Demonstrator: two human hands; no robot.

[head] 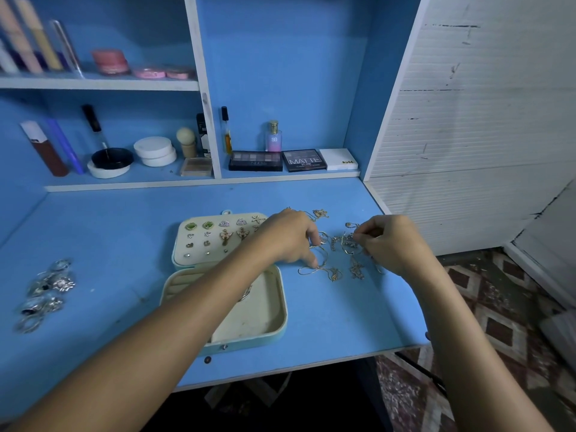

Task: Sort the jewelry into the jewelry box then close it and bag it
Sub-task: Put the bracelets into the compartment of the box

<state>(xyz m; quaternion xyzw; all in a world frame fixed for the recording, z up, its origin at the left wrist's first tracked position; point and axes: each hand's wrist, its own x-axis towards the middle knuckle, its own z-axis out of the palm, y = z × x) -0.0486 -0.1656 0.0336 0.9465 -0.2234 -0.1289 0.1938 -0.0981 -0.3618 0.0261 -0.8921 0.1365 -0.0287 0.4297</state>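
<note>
Cream jewelry box [274,319] lies open, earrings [224,233] in its lid; both hands [288,236] pinch gold chains [335,255].

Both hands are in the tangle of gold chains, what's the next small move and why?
Probably lift the right hand to draw its pinched piece free of the gold chains, while the left hand steadies the rest; the open jewelry box sits right beside.

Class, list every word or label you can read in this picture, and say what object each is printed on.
"MATTE": black palette on the lower shelf; smaller print beneath unreadable.
"NUDE": white box beside it.
"SB": pink perfume bottle.
Open eyeshadow palette: front lettering too blurred.
</note>
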